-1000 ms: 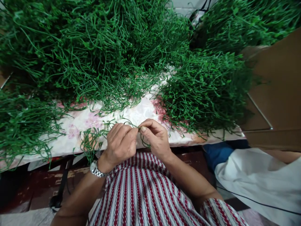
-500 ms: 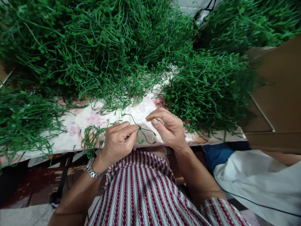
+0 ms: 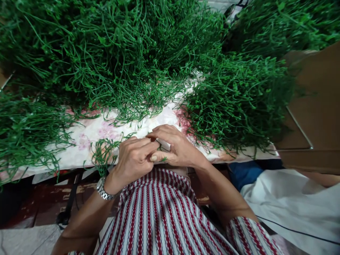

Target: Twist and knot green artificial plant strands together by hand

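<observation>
My left hand (image 3: 136,157) is closed with thumb and forefinger pinched on a thin green sprig (image 3: 164,159), mostly hidden by my fingers. My right hand (image 3: 172,145) curls around the same sprig from the other side, its fingers over my left fingertips and its thumb below them. Exactly how the right fingertips grip is hidden. A small clump of green stems (image 3: 103,156) hangs over the table edge beside my left wrist. Both hands are at the near edge of the flowered tablecloth (image 3: 87,136).
A large heap of green stems (image 3: 119,53) fills the back. Smaller piles lie at left (image 3: 26,134) and right (image 3: 236,106). Cardboard (image 3: 316,106) stands at the right edge. White cloth (image 3: 289,202) lies over a person's lap at lower right.
My right hand has moved left and closed in on my left fingertips. The sprig, whose splayed stems showed between the hands, is now mostly covered.
</observation>
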`<state>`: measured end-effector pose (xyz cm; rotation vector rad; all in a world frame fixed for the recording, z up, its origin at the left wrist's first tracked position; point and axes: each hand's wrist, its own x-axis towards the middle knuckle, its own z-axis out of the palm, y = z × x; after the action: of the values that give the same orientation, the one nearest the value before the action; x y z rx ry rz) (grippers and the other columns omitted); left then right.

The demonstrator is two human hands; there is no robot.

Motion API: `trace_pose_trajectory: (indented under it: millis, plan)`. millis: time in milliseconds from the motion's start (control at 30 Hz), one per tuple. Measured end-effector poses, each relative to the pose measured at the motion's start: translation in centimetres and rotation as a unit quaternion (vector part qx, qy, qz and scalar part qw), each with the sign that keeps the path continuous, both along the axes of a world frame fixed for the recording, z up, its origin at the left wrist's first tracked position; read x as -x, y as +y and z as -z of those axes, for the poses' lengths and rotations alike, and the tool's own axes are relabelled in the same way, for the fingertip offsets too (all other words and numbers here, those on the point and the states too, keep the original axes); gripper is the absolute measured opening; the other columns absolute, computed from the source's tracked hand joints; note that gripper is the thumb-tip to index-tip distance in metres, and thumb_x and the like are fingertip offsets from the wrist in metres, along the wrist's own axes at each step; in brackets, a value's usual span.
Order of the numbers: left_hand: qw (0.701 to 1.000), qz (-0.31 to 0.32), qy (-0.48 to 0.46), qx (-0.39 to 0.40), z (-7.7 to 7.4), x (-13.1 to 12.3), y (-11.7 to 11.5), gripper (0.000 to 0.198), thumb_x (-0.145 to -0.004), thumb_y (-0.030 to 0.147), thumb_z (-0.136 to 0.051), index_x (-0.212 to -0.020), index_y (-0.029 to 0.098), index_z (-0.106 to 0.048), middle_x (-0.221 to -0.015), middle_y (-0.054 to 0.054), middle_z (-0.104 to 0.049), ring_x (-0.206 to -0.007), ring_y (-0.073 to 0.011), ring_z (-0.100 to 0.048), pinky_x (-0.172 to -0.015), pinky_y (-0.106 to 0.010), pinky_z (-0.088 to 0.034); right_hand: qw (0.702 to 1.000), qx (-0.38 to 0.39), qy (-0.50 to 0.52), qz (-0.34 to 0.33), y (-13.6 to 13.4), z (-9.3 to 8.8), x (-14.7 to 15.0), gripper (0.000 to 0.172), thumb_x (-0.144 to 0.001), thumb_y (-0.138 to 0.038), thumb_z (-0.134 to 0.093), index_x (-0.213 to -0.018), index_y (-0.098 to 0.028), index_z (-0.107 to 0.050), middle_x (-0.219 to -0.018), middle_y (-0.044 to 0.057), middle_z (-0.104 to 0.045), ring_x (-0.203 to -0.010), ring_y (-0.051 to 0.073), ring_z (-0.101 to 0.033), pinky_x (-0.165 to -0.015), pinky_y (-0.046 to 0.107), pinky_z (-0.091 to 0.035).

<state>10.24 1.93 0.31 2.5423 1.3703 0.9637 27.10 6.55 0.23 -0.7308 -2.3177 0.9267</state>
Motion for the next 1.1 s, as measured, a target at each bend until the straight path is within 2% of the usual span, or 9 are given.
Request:
trace_pose_trajectory:
  millis: [167,267,333,433,567,700,900,1100]
  plan:
    - [0.997,0.018,0.07,-0.027,0.5,-0.1,-0.3,0.021,-0.068,0.006,-0.046,-0.072,0.019,-0.063,-0.057,0.001,-0.054,-0.056,-0.0133,-0.051,-0.057,-0.028,-0.034,0.998,0.061,-0.005,-0.032,-0.3,0.1,-0.5,0.041,-0.079,-0.042,-0.061,-0.109,-0.015,-0.055,-0.101,0.009,-0.061,-0.096,0.02,-0.055,-0.085,0.033,-0.042]
    - [0.996,0.016,0.081,-0.022,0.5,-0.1,-0.4,0.021,-0.072,0.005,-0.046,-0.074,0.019,-0.062,-0.059,0.001,-0.056,-0.058,-0.0129,-0.052,-0.058,-0.028,-0.034,0.997,0.07,-0.014,-0.037,-0.4,0.2,-1.0,0.038,-0.08,-0.028,-0.059,-0.115,-0.013,-0.052,-0.106,0.009,-0.06,-0.099,0.019,-0.055,-0.087,0.032,-0.042]
    - [0.996,0.008,0.086,-0.019,0.4,0.0,-0.4,0.02,-0.076,0.006,-0.047,-0.074,0.018,-0.062,-0.06,0.001,-0.057,-0.058,-0.0124,-0.051,-0.059,-0.028,-0.033,0.997,0.064,-0.03,-0.032,-0.5,0.3,-1.2,0.037,-0.081,-0.023,-0.056,-0.116,-0.012,-0.052,-0.106,0.01,-0.06,-0.1,0.019,-0.054,-0.088,0.033,-0.041]
    - [0.996,0.007,0.086,-0.021,0.2,0.1,-0.4,0.019,-0.078,0.006,-0.047,-0.074,0.018,-0.062,-0.059,0.001,-0.056,-0.057,-0.0121,-0.049,-0.059,-0.028,-0.032,0.998,0.06,-0.028,-0.024,-0.7,0.5,-1.4,0.033,-0.083,-0.025,-0.053,-0.114,-0.012,-0.054,-0.101,0.01,-0.062,-0.098,0.02,-0.054,-0.088,0.034,-0.041]
    - [0.996,-0.002,0.074,-0.041,0.3,-0.1,-0.4,0.019,-0.077,0.006,-0.049,-0.072,0.019,-0.062,-0.056,0.002,-0.052,-0.055,-0.012,-0.046,-0.058,-0.028,-0.031,0.993,0.118,0.011,-0.005,-1.5,0.8,-1.3,0.028,-0.084,-0.02,-0.049,-0.111,-0.015,-0.055,-0.103,0.007,-0.062,-0.095,0.016,-0.057,-0.086,0.029,-0.043]
    - [0.996,-0.015,0.06,-0.057,0.6,-0.3,-0.3,0.017,-0.077,0.008,-0.051,-0.069,0.018,-0.062,-0.057,0.0,-0.05,-0.056,-0.0128,-0.044,-0.059,-0.029,-0.032,0.988,0.143,0.038,0.043,-2.6,1.3,-0.7,0.034,-0.081,-0.01,-0.047,-0.113,-0.016,-0.053,-0.105,0.006,-0.062,-0.094,0.014,-0.058,-0.084,0.027,-0.045]
    - [0.999,-0.012,0.015,-0.045,0.3,-0.4,-0.2,0.015,-0.074,0.006,-0.053,-0.07,0.018,-0.061,-0.071,-0.003,-0.057,-0.068,-0.0156,-0.05,-0.064,-0.031,-0.036,0.987,0.128,0.058,0.074,-3.1,1.6,-0.5,0.033,-0.082,-0.013,-0.047,-0.114,-0.016,-0.054,-0.11,0.008,-0.061,-0.099,0.016,-0.057,-0.087,0.03,-0.044]
    - [1.0,0.029,-0.005,-0.003,0.1,-0.2,0.2,0.015,-0.075,0.005,-0.053,-0.07,0.017,-0.059,-0.072,-0.003,-0.06,-0.071,-0.016,-0.051,-0.065,-0.031,-0.038,0.985,0.131,0.079,0.077,-2.7,1.4,-1.2,0.02,-0.087,-0.025,-0.048,-0.101,-0.014,-0.059,-0.094,0.007,-0.063,-0.086,0.014,-0.058,-0.079,0.027,-0.045]
